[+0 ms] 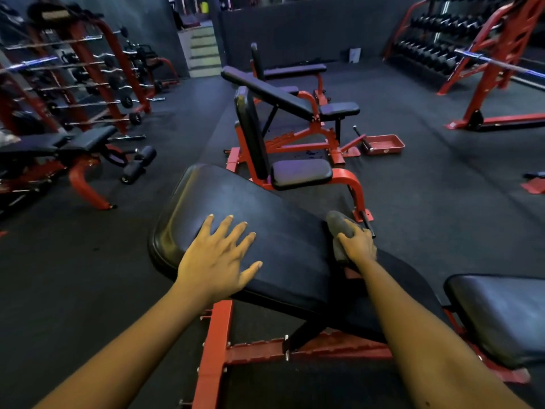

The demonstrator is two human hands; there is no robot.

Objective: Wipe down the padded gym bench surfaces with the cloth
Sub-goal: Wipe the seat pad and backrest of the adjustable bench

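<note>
My left hand (216, 258), fingers spread flat on the black back pad (265, 231), steadies the bench; my right hand (358, 245) grips the bunched grey cloth (339, 231) at the pad's far edge, placed for wiping

You get one view, worn on your head, wide-angle, facing forward and down. The padded surface (274, 240) lies close beneath it. Your left forearm (126, 346) and right forearm (424, 329) enter from the bottom edge. The barbell rack (88, 72) and dumbbell rack (433, 45) sit far off in the upper corners.
</note>
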